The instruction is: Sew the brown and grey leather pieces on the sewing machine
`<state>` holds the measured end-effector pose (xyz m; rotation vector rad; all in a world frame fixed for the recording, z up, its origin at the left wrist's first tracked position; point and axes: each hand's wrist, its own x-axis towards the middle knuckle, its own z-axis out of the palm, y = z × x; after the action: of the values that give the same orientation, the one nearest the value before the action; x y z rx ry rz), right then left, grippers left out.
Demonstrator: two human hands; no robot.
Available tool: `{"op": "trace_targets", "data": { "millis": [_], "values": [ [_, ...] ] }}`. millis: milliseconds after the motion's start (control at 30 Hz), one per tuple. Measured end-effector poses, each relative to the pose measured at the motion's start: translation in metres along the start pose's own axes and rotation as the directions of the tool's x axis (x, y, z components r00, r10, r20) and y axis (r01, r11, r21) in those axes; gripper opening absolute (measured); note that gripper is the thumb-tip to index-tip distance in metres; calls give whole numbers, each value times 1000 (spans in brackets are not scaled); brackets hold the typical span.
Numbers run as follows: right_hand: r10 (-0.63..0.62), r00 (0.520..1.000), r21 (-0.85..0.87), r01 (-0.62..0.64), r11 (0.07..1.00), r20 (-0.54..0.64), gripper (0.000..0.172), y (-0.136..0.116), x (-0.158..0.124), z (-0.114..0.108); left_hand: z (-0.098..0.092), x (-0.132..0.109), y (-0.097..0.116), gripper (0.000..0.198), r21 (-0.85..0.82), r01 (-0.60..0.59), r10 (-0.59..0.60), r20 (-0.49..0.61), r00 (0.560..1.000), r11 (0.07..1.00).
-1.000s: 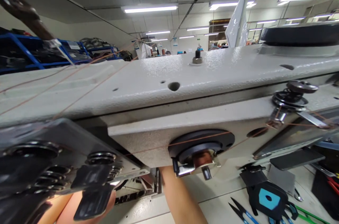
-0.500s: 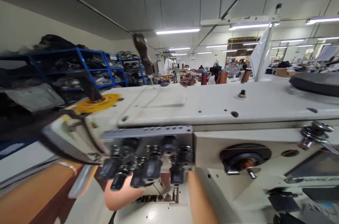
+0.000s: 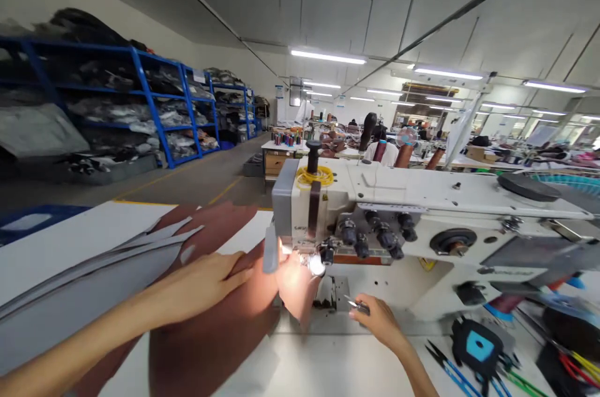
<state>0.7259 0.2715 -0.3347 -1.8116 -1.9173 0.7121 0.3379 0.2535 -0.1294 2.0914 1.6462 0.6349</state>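
Observation:
My left hand (image 3: 201,287) lies flat, fingers stretched out, on a brown leather piece (image 3: 220,322) spread across the white table (image 3: 328,366). The leather runs under the lit needle area (image 3: 315,264) of a white industrial sewing machine (image 3: 422,216). On the machine bed to the right of the needle, my right hand (image 3: 377,319) is closed in a pinch on a small metal tool (image 3: 357,305), thin and shiny.
Grey sheets (image 3: 94,272) are stacked at the left of the table. Blue-handled snips (image 3: 445,369) and other small tools lie at the right. Blue storage racks (image 3: 140,109) line the left wall. Other work tables (image 3: 290,150) stand behind the machine.
The view has pulled back and down from close against the machine's top. The table, the leather and both hands now show; before, only forearms showed under the machine.

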Motion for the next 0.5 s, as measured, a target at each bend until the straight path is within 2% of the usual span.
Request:
{"op": "trace_targets", "data": {
  "millis": [67,100,167,200,267,300,367,433,500],
  "values": [
    [92,995,-118,-97,988,-43,19,7,-30,6,12,-27,0,43,-174,55,-26,166,986,983],
    [122,990,-163,-133,978,-76,23,9,-42,10,21,-39,-1,49,-304,122,-45,248,968,945],
    [123,980,-188,-152,970,-156,30,9,-61,21,43,-59,-5,60,-544,300,-94,374,923,783],
    [102,974,-159,-136,978,-201,34,5,-67,26,56,-68,-8,65,-607,402,-132,439,889,685],
    [44,962,1,-46,999,-270,42,-9,-77,37,81,-80,-14,72,-638,530,-196,519,832,559],
    [26,964,126,8,992,-265,47,-20,-81,42,92,-85,-16,74,-640,563,-191,555,809,523],
    [-33,983,390,102,915,-179,62,-46,-84,51,110,-92,-17,79,-654,589,-142,603,785,475],
    [-142,985,573,170,802,-93,70,-75,-84,58,124,-96,-15,85,-692,585,-108,603,791,422],
    [-228,971,686,215,695,-73,73,-102,-80,65,134,-97,-15,91,-718,574,-130,575,808,393]
  ]
}}
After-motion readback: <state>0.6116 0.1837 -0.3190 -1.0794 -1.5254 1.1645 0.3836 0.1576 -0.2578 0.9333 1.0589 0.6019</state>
